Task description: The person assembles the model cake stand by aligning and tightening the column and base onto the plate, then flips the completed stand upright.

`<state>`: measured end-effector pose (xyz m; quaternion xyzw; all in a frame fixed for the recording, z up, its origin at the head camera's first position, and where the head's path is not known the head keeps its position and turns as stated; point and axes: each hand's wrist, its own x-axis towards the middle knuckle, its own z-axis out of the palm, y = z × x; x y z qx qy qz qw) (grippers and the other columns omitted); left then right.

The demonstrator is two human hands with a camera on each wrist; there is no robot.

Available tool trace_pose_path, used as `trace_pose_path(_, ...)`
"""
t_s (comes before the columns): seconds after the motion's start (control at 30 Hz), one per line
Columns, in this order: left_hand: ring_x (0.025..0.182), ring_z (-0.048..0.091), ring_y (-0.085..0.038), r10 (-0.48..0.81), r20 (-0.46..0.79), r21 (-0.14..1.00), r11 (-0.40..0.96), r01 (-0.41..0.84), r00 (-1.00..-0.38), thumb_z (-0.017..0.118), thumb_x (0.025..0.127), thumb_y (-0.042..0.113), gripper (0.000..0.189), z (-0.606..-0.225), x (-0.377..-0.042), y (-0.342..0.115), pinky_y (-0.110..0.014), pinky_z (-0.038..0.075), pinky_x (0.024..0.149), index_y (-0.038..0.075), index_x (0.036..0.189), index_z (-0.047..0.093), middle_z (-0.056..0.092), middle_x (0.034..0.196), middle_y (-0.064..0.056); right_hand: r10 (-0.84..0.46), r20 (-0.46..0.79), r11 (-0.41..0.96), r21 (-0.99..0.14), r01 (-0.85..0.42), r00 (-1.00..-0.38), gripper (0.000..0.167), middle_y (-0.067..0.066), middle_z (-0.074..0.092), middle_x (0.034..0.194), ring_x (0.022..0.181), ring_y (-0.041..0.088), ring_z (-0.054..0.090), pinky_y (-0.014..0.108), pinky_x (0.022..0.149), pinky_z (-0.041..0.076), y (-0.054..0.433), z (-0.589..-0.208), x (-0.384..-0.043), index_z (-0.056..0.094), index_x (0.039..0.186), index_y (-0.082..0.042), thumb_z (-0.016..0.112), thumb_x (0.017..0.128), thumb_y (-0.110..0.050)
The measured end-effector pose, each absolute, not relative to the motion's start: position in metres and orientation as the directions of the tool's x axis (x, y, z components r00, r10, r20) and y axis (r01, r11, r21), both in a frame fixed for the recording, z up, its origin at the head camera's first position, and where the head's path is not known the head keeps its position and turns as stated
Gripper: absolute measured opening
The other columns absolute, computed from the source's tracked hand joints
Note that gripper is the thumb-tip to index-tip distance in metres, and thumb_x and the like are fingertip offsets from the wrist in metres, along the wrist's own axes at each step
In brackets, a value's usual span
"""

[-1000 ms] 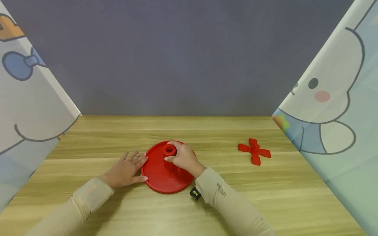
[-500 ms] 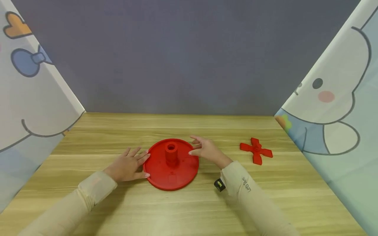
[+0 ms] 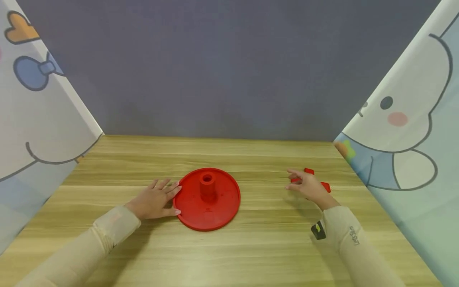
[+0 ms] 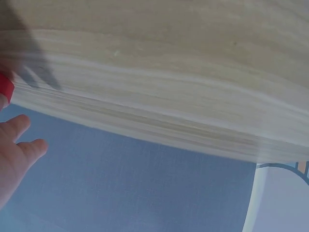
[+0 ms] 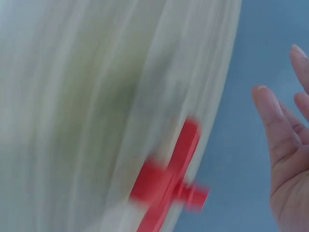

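A round red disc (image 3: 226,207) with a raised rim lies on the table, and a hollow red post (image 3: 207,187) stands upright at its middle. My left hand (image 3: 154,199) rests at the disc's left edge, its fingers spread and touching the rim. Over to the right, my right hand (image 3: 308,186) hovers above a red four-armed cross piece (image 3: 325,186), hiding most of it in the head view. In the right wrist view the cross piece (image 5: 169,179) shows a short knob at its centre, apart from the loosely bent fingers. Nothing is held in the right hand.
The wood-grain table (image 3: 215,259) ends at a dark grey back wall (image 3: 222,71). Cartoon-printed panels (image 3: 401,159) close in both sides. A small black device (image 3: 318,230) sits at the right cuff.
My right hand has let go of the post and moved right until it is over the cross piece. The left hand keeps its place at the disc's rim.
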<state>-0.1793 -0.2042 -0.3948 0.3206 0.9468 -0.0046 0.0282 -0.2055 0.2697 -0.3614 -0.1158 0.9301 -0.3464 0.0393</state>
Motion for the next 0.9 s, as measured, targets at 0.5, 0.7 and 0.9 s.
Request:
trace_pose_path(0.5,0.132,0.033,-0.048,0.607,-0.062,0.006,0.794,0.608,-0.793,0.05,0.089,0.062,0.08,-0.392,-0.179,-0.205,-0.066,0.027,0.102,-0.001,0.139,0.047,0.044,0.143,-0.021,-0.237,0.059,0.895,-0.376,-0.242,-0.97,0.053,0.041,0.056,0.111,0.091,0.051,0.06,0.057,0.076,0.05,0.365,-0.365,-0.196,0.051,0.12,0.019,0.074,0.078,-0.004)
trace_pose_path(0.7,0.132,0.035,-0.047,0.591,-0.073,-0.012,0.805,0.593,-0.803,0.051,0.088,0.064,0.081,-0.387,-0.179,-0.203,-0.066,0.028,0.102,0.001,0.138,0.049,0.046,0.142,-0.019,-0.289,0.02,0.919,-0.274,-0.283,-0.957,0.051,0.036,0.061,0.1,0.068,0.033,0.059,0.05,0.068,0.051,0.379,-0.365,-0.208,0.053,0.12,0.017,0.073,0.076,0.001)
trace_pose_path(0.9,0.132,0.035,-0.048,0.587,-0.097,-0.001,0.808,0.59,-0.804,0.051,0.088,0.065,0.082,-0.385,-0.177,-0.199,-0.065,0.028,0.102,0.001,0.139,0.049,0.045,0.143,-0.019,-0.346,-0.01,0.913,-0.234,-0.334,-0.938,0.047,0.035,0.062,0.101,0.088,0.046,0.061,0.057,0.079,0.049,0.387,-0.368,-0.224,0.056,0.113,0.017,0.075,0.072,0.004)
